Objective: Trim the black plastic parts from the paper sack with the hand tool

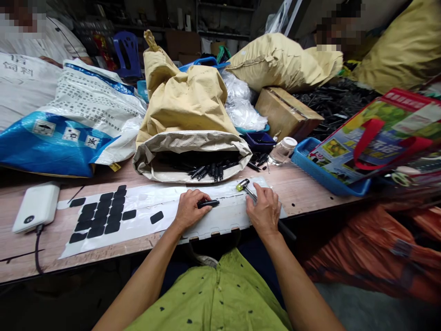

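My left hand (193, 207) is closed on a black pen-like tube (208, 203), which lies level just above a white sheet of board (220, 220). My right hand (264, 209) is wrapped over the handle of a small hammer (243, 185) with a yellow-green and dark head. The hammer's head points away from me, and its black grip comes out below my palm. Behind my hands, an open sack (193, 138) lies on its side with several black pen-like tubes (210, 171) in its mouth. To the left, black rounded-square pads (99, 216) sit on a white sheet (141, 220).
A white power bank (36, 207) with a cable lies at the left. A clear jar (283, 149), a blue basket (330, 177) and a cardboard box (287, 110) stand at the right. Large sacks line the back. Two people are beyond the table.
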Tool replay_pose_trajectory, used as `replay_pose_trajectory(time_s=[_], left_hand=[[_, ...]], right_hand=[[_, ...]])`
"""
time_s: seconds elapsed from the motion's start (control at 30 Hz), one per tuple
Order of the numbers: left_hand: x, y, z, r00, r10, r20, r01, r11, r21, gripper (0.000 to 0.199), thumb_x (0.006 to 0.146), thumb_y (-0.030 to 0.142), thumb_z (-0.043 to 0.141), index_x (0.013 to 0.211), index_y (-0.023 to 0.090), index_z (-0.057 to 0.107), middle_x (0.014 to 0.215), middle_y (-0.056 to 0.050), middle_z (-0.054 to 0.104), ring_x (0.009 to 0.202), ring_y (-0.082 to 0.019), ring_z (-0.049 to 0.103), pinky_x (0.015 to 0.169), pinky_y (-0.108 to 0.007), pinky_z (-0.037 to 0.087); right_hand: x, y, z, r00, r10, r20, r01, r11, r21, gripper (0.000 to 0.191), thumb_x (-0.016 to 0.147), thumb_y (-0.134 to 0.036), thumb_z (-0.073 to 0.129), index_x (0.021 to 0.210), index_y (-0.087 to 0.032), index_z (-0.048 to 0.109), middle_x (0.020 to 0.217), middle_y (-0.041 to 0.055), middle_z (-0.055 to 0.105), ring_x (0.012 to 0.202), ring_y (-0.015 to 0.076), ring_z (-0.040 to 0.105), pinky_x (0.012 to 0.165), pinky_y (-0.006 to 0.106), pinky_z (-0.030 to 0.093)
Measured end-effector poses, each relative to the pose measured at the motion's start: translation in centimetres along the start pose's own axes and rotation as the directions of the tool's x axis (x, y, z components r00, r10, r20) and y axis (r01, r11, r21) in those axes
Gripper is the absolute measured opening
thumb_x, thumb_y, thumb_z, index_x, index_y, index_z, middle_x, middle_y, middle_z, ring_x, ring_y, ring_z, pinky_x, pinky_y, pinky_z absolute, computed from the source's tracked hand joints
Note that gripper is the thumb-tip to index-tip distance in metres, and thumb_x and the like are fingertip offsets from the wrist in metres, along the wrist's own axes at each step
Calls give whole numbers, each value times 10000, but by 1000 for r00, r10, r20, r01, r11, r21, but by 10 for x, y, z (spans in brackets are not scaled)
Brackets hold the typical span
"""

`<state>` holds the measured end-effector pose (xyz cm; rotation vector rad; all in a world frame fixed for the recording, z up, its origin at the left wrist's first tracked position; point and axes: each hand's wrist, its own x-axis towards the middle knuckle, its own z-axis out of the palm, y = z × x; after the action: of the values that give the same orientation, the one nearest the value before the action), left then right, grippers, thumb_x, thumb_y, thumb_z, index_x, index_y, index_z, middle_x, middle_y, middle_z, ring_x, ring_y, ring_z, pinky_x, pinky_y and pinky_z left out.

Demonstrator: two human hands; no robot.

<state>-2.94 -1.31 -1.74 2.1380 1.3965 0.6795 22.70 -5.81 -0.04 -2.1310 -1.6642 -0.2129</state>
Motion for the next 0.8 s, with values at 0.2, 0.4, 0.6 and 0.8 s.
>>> replay_pose_trajectory(time_s=[0.2,0.4,0.6,0.8], left_hand=[[-3,2,-1,998,49,-37,-49,999,18,117,899,361,714,970,272,740,960,-3,707,928,-216,558,870,-380,344],[-6,5,1,1000,22,-15,-22,1000,7,117,918,333,699,998,284,770,987,-7,742,939,-218,582,871,-375,381],[-10,10,3,999,-21,-31,23,998,56,186,907,377,709,1044,305,811,963,-27,739,918,-218,600,854,-366,439],[-7,17,-1,998,-52,29,51,998,29,201,921,335,674,1062,307,815,913,-16,708,860,-182,644,755,-303,459]], right_hand=[[-5,33,-4,984,69,165,-62,997,-47,182,947,-341,585,981,-187,676,1016,114,636,966,266,539,814,367,375],[-17,16,-33,980,33,198,-103,929,354,261,1005,-415,474,1009,-210,635,926,55,683,818,197,607,731,304,435],[-48,-22,-44,953,-162,254,-51,744,667,355,1018,-363,467,1267,-207,665,1107,68,752,1000,195,702,875,295,546],[-68,-32,-28,951,-245,189,57,739,671,434,1035,-269,410,1420,-257,608,1286,78,705,1191,199,669,1058,342,532]])
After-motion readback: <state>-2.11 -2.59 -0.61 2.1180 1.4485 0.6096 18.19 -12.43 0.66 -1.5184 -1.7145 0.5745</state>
